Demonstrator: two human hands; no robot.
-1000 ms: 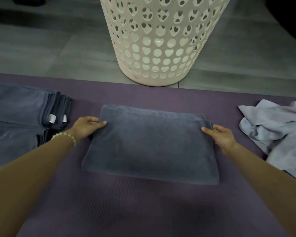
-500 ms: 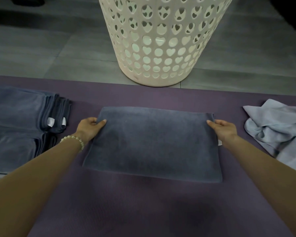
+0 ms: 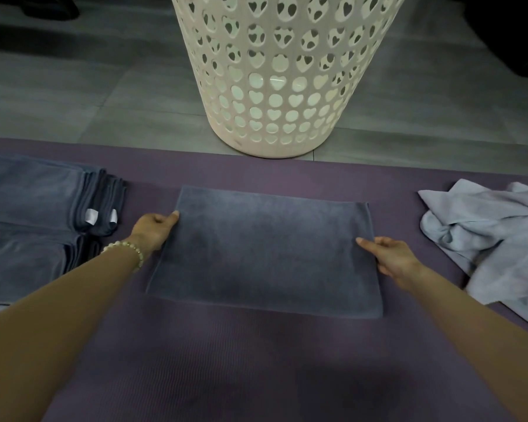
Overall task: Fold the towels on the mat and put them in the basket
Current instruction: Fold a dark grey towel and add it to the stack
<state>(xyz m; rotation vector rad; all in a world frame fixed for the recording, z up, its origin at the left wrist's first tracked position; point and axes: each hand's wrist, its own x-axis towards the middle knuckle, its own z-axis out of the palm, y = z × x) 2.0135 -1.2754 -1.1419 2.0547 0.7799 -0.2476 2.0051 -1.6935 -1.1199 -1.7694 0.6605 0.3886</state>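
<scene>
Grip first: the left hand (image 3: 154, 228) pinches the left edge of the folded towel (image 3: 265, 251), thumb on top near the far corner, fingers curled at the hem. The right hand (image 3: 393, 258) pinches the right edge about midway down, thumb flat on the cloth; the other fingers sit at or under the edge, and I cannot make them out fully from my feed. Both are clamped on the same towel, one at each short side. Sweeping left to right. Far left on the mat (image 3: 241, 360): two folded stacks (image 3: 34, 196) of dark blue-grey towels, one behind the other, layered edges facing centre. White tags (image 3: 91, 215) show at the far stack's right end. A beaded bracelet (image 3: 128, 246) sits on the left wrist, just beside the near stack. Centre: the folded towel lies flat on the mat, a neat dark grey rectangle, long side across my view. Beyond it, off the mat on the grey tiled floor (image 3: 73, 95), stands the basket (image 3: 274, 86): cream plastic, upright, walls pierced with heart-shaped holes, base just past the mat's far edge, rim out of frame. Far right: crumpled towels (image 3: 494, 236), pale lilac-grey, heaped unfolded on the mat, apart from the right hand.
</scene>
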